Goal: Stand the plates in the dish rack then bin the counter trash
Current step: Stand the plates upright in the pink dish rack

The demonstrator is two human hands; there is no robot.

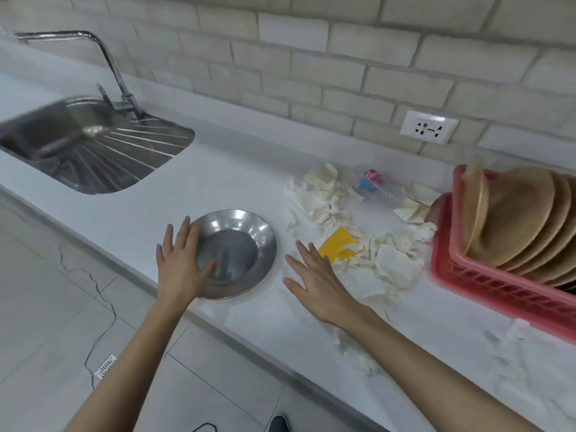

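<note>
Steel round plate [237,254] lies flat on white worktop [218,182]. Left hand [182,263] touches its rim, right hand [318,282] nearby, fingers [184,232] spread. Next: grip it, stand it in pink plastic rack [486,285].

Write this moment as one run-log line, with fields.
left hand: open, at steel plate rim | right hand: open, beside paper scraps on counter | pink dish rack: tan plates standing

White ctr [237,169] w/ steel plate [240,244], paper scraps [321,204], bottle [374,185], yellow wrapper [338,244], pink rack [498,288].
</note>
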